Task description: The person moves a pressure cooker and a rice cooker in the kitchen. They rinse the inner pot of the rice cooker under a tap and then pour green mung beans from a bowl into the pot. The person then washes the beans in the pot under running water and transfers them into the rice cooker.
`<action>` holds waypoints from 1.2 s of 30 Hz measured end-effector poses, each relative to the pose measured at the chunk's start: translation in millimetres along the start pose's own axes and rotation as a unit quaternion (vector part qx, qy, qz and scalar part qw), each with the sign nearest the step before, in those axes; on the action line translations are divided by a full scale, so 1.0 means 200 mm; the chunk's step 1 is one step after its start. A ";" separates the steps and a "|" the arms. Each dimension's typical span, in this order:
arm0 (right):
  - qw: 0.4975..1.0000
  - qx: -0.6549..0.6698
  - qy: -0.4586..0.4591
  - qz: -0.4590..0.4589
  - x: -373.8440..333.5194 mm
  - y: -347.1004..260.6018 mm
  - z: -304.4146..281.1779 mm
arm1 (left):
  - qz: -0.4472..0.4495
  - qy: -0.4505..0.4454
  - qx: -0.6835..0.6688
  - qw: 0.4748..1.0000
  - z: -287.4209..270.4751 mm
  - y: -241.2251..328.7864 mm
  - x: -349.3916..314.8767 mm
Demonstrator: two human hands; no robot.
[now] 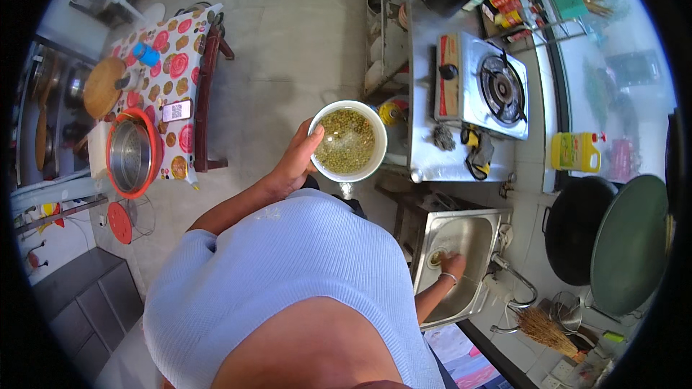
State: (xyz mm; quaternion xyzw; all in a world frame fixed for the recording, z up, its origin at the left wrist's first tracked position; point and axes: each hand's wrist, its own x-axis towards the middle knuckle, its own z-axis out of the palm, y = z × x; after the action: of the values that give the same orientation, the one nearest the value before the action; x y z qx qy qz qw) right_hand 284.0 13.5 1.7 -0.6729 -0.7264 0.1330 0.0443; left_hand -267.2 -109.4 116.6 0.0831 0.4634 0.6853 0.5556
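One left hand [295, 155], mine, grips the white bowl [380, 150] of green beans [344, 142], mid-dial; my right hand [451, 265] reaches into the sink [465, 232], five o'clock, finger spread unclear. Stove [479, 83] at two, table [164, 86] at ten.

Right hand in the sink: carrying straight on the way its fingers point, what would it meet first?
Most likely the round drain, beside the right hand's fingertips; depth is unclear, so they may already touch it.
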 end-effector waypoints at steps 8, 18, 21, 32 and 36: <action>0.931 0.238 -0.023 -0.276 0.16 -2.12 -0.35 | 0.063 0.037 -0.040 0.996 -0.38 0.43 0.18; 0.790 0.136 -0.085 -0.591 0.53 -3.58 -0.03 | 0.077 0.066 -0.039 0.994 -0.64 0.87 0.64; 0.783 0.083 -0.110 -0.606 0.72 -3.86 0.08 | 0.065 0.054 -0.054 0.995 -0.71 1.00 0.85; 0.801 0.009 -0.229 -0.553 1.47 -4.69 0.30 | 0.031 0.037 -0.069 0.996 -0.88 1.54 1.81; 0.809 0.116 -0.190 -0.545 1.84 -4.90 0.50 | 0.049 0.030 -0.070 0.996 -0.92 1.73 2.22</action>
State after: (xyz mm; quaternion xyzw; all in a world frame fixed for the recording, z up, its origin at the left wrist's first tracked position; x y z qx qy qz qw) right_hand -720.0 306.3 112.1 -0.1182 -0.9468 0.2955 0.0482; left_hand -783.7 179.4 86.6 0.0461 0.4266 0.7442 0.5119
